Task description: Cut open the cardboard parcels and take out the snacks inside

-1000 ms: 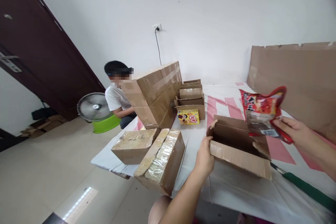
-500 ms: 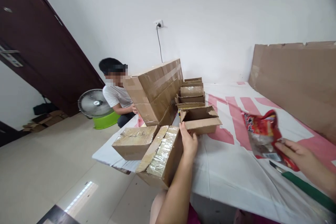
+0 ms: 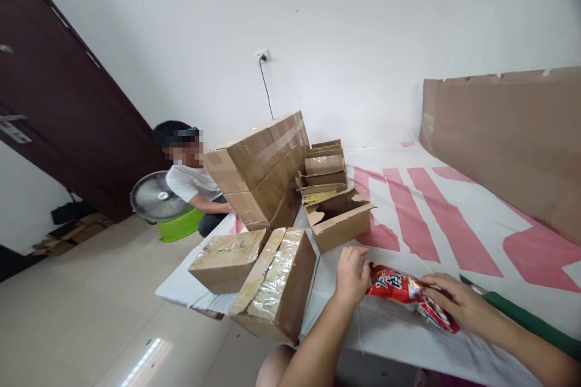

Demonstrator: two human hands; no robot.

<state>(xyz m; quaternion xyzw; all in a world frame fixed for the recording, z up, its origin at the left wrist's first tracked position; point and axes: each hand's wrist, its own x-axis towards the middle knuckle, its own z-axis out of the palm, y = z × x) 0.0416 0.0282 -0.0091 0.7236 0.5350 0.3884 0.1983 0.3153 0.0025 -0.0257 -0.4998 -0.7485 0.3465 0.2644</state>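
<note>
A red snack packet lies low over the white and pink cloth near the front edge. My left hand has its fingers curled on the packet's left end. My right hand pinches its right end. An open, empty-looking cardboard box sits just behind my left hand, apart from it. Two taped cardboard parcels lie to the left at the surface's corner.
A stack of large taped cartons and a row of small open boxes stand at the back left. A green-handled knife lies by my right wrist. A cardboard sheet leans at the right. A person crouches by a fan.
My left hand let go of the open box after pushing it back toward the row. My right hand brought the red packet down, and both hands now hold it.
</note>
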